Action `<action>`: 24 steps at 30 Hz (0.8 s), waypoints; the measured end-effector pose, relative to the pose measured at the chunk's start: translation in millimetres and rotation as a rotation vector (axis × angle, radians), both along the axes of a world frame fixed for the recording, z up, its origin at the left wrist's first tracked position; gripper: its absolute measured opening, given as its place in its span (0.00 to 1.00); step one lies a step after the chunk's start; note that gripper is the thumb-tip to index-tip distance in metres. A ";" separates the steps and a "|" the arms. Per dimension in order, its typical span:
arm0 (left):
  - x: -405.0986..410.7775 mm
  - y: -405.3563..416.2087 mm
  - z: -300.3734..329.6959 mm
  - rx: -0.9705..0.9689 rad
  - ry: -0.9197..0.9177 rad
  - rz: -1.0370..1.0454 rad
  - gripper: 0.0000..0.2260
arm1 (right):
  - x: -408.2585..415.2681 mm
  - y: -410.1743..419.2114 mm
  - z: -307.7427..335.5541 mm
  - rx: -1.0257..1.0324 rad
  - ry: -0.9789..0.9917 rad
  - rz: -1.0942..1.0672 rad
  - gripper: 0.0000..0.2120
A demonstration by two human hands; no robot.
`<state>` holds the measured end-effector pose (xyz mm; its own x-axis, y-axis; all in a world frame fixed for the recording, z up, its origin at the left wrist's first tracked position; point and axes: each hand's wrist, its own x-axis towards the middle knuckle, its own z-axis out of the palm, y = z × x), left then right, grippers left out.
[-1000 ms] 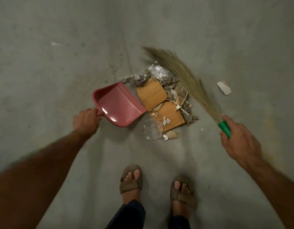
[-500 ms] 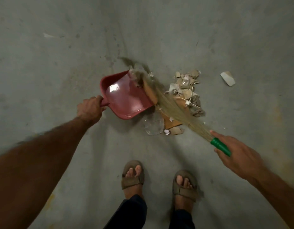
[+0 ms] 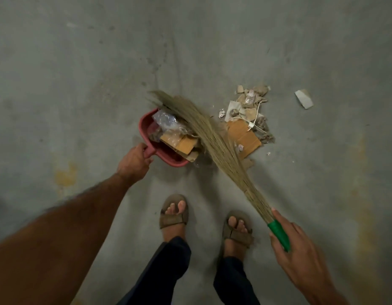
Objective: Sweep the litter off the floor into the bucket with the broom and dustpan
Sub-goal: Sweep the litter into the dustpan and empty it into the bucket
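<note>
The red dustpan [image 3: 166,148], part-filled with light cardboard and crackly plastic, is gripped by its handle in the left hand [image 3: 133,164], while the soft, springy broom [image 3: 212,139], best held at its green handle, is clasped in the right hand [image 3: 300,256], its bristles lying across the pan's mouth beside the litter [image 3: 247,119] left on the floor [image 3: 80,84].

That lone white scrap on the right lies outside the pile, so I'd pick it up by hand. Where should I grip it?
Pinch the white scrap across its narrow width, coming from above. It appears to lie flat on the concrete floor, long and thin, with bare floor all round and nothing touching it.
</note>
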<state>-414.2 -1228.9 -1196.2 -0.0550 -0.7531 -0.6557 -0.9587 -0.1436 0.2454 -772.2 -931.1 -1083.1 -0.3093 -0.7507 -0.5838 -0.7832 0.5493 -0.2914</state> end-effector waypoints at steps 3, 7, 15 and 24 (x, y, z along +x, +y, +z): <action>-3.6 19.7 17.1 0.008 0.018 0.043 0.15 | 6.6 11.7 22.1 0.028 -0.023 -0.002 0.36; -9.1 51.9 59.6 0.005 0.056 0.102 0.15 | 8.1 27.8 68.1 0.038 -0.015 0.006 0.32; -26.5 108.6 204.0 -0.065 0.133 0.170 0.14 | 1.1 69.0 197.8 0.164 0.088 0.032 0.16; -42.4 152.8 412.7 -0.194 0.171 0.145 0.15 | -6.4 134.9 347.1 -0.067 0.096 -0.013 0.20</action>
<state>-456.6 -1076.1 -783.5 -0.0349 -0.8716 -0.4889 -0.8741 -0.2105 0.4377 -778.6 -796.1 -736.0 -0.3717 -0.7826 -0.4995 -0.8022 0.5415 -0.2515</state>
